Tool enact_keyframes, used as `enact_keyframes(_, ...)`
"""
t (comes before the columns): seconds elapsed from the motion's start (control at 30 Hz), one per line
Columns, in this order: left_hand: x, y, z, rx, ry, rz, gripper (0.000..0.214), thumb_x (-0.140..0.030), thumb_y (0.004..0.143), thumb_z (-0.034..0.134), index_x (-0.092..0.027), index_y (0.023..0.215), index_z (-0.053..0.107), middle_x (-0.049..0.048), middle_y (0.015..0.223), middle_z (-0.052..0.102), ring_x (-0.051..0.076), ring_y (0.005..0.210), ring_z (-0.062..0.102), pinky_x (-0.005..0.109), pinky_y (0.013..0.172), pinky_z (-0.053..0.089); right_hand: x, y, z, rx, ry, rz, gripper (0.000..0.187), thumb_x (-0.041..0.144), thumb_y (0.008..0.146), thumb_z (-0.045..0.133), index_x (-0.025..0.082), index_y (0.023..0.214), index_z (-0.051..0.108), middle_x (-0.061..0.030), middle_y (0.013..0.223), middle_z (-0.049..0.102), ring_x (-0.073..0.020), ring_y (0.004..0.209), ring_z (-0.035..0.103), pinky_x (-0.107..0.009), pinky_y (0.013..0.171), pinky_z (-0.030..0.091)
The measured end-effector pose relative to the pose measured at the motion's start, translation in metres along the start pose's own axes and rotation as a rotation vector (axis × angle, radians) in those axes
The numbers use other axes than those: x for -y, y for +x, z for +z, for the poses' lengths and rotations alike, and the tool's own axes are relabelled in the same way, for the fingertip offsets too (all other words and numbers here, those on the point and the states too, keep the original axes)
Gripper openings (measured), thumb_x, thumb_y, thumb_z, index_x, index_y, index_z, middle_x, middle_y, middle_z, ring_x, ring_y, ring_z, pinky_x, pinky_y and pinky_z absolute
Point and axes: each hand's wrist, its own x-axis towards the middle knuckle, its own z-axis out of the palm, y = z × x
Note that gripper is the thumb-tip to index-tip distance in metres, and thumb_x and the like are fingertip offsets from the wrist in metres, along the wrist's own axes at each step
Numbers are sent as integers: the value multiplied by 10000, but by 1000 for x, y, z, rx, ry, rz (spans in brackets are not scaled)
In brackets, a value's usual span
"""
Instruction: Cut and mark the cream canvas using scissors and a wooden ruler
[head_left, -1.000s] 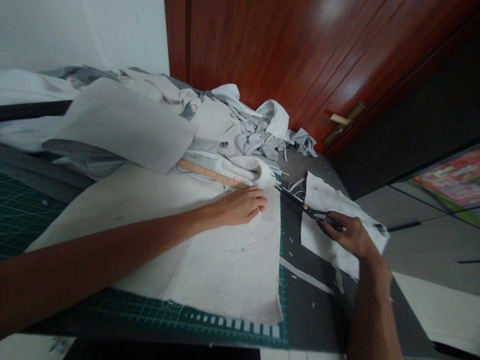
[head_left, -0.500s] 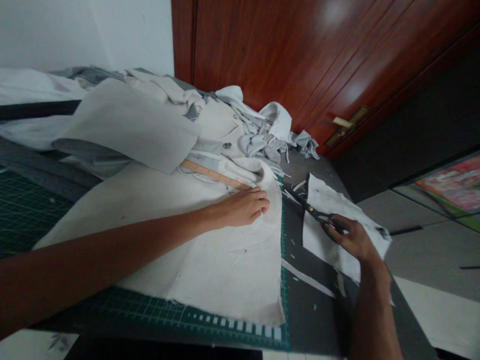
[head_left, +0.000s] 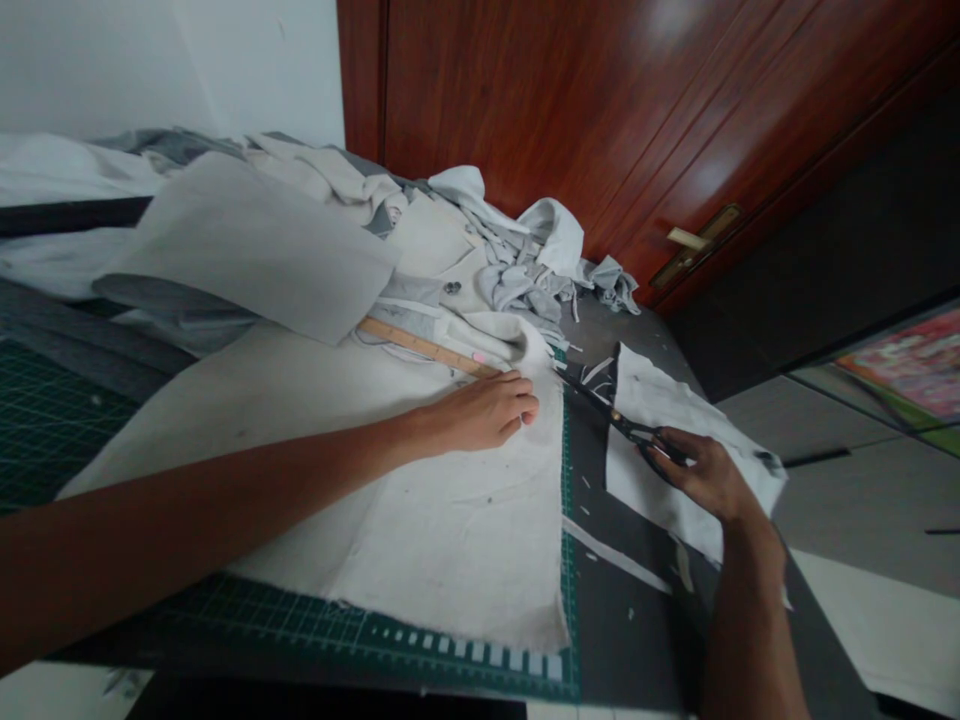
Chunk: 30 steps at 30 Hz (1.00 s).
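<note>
A large cream cloth (head_left: 465,540) lies spread over the green cutting mat (head_left: 300,625). My left hand (head_left: 491,408) rests on it near its right edge, the fingers curled down against the fabric. A wooden ruler (head_left: 420,345) lies on the cloth, and its near end goes under my left fingers. To the right, my right hand (head_left: 705,475) grips black scissors (head_left: 616,417) by the handles. The scissor tips reach the right edge of the cloth, just beyond my left hand. A white cloth piece (head_left: 656,400) lies under the scissors and my right hand.
Grey and white fabric scraps (head_left: 525,285) are heaped at the back. A stiff grey sheet (head_left: 262,245) lies over the cloth at the left. Thin fabric strips (head_left: 619,560) lie on the dark tabletop (head_left: 630,660). A reddish wooden door (head_left: 525,90) stands behind.
The scissors have shifted slightly left, bringing their tips to the cloth's edge. My left hand has stayed in place on the cloth.
</note>
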Motion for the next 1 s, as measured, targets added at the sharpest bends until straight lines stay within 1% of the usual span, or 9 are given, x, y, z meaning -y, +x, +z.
enact_keyframes(0.07,0,0,0,1,1,-1,210,-58,957,455,-178,951,628,63,1015,626,218,1045,550,350,971,406,-1,-1,-1,-11,-11,12,360,545,833,593,244,636,567,-25,581,632,-178,543,565,-284,522,431)
enact_keyframes(0.23,0,1,1,3,3,-2,211,-55,957,458,-179,951,628,65,1008,627,221,1036,546,354,967,404,0,1,1,8,-28,6,382,553,838,584,235,628,563,-17,573,620,-170,547,562,-278,524,414)
enact_keyframes(0.33,0,2,0,1,4,1,206,-49,951,467,-169,949,634,71,1013,633,222,1028,549,357,962,413,7,5,9,1,-33,-10,391,560,840,599,228,637,560,-11,573,607,-160,550,550,-275,530,392)
enact_keyframes(0.43,-2,3,-3,0,6,14,215,-55,965,455,-162,955,641,80,1015,634,228,1034,552,363,964,422,16,9,22,-4,-50,-15,420,579,859,609,227,640,539,-11,584,612,-156,542,546,-281,533,365)
enact_keyframes(0.6,-2,5,-6,-6,4,25,216,-42,941,469,-164,952,647,85,1000,629,233,1023,565,377,971,439,29,12,41,29,-106,-39,447,580,914,584,231,636,556,-36,632,673,-189,572,620,-298,556,360)
enact_keyframes(0.73,-2,5,-7,0,14,16,207,-33,920,483,-171,950,634,84,1006,626,239,1037,569,381,973,447,30,12,45,20,-126,-66,460,581,948,548,237,643,565,-55,666,702,-211,601,648,-313,591,374)
enact_keyframes(1.0,-5,5,-10,27,40,-36,184,-38,923,464,-168,900,592,85,980,608,234,983,559,372,941,449,34,14,53,-43,-184,-41,505,626,967,510,249,632,536,-54,614,662,-225,599,640,-335,622,350)
